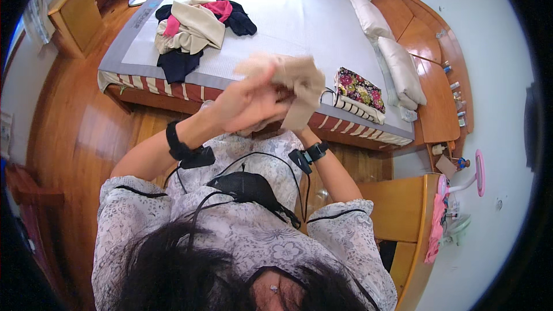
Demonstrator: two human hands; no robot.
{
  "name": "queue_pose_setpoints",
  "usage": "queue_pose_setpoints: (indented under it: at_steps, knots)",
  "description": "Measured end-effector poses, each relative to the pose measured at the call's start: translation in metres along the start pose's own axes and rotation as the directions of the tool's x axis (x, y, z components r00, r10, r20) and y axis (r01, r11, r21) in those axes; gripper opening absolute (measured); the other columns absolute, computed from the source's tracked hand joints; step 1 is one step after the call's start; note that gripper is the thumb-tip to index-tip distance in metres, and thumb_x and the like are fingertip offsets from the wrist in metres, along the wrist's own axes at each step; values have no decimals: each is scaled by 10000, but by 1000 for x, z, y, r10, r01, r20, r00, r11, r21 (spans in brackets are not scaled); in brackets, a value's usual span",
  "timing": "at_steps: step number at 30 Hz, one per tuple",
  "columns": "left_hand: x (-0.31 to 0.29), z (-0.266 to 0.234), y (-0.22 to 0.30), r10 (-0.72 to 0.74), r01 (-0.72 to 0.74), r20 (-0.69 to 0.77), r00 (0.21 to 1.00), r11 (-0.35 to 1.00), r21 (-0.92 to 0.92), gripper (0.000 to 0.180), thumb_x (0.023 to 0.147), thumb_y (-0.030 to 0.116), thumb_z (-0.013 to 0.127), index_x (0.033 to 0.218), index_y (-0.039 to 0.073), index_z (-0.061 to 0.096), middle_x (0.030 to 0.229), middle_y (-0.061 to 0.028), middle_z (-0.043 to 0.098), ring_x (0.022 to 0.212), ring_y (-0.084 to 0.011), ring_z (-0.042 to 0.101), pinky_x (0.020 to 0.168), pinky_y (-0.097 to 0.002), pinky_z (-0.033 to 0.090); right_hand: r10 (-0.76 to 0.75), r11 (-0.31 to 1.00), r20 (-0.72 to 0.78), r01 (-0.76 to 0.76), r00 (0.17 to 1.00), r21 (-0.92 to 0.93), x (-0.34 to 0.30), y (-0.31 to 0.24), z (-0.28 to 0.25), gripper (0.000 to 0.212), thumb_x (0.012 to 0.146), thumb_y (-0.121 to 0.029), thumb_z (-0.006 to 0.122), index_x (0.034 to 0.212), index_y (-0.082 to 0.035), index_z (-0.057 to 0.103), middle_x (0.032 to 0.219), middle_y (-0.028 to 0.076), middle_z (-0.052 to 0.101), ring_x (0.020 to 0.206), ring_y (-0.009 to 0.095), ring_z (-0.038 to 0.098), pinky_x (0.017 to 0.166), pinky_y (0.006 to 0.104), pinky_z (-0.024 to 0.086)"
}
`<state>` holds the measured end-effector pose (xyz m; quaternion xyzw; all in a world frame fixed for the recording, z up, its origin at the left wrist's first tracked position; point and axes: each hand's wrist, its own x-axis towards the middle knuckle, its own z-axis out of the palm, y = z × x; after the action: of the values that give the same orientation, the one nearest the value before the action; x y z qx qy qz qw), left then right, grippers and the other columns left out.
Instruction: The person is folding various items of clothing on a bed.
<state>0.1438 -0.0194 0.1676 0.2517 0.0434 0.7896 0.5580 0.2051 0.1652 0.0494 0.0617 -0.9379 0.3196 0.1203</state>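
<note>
A crumpled beige cloth garment (296, 80) is held up in front of my chest, off the bed's near edge; its upper left part is smeared by motion. My left hand (245, 103) is at the garment's left side, with the thumb up and the fingers curled toward it, gripping the fabric. Behind the garment's lower right part, my right hand is mostly hidden. Only its wrist (308, 136) shows clearly, so its fingers cannot be made out.
Ahead is a bed (282, 17) with a pale mat. A heap of beige, black and pink clothes (193, 23) lies on its left. Folded patterned fabric (360, 89) sits near the right corner, by pillows (400, 69). A wooden desk (397, 204) stands at my right.
</note>
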Motion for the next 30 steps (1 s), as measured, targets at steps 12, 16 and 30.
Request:
queue_pose_setpoints:
  at_steps: [12,16,30]
  knots:
    - [-59,6,-17,-356,122,-95,930,56,991,468,952,394,456,1202,0,485,1147,-161,531,1063,-252,494,940,-351,381,377,118,-65,22,924,993,-16,18,-71,512,970,-428,280,1364,-103,330,1338,113,415,1191,259,448,1002,408,404]
    - [-68,-21,-19,-154,167,-146,977,135,977,532,964,441,397,1208,-21,497,1094,-156,557,1000,-222,513,918,-318,397,434,58,-37,13,900,998,-19,13,-73,513,967,-432,293,1362,-106,335,1349,110,410,1203,260,439,1001,414,403]
    - [-46,-29,-29,265,237,-153,952,-322,917,298,766,257,677,870,30,515,784,-149,555,753,-330,579,639,-416,449,-89,914,89,117,992,-389,-17,-60,-66,575,880,-399,530,1365,-140,362,1386,78,398,1276,259,366,1081,393,274]
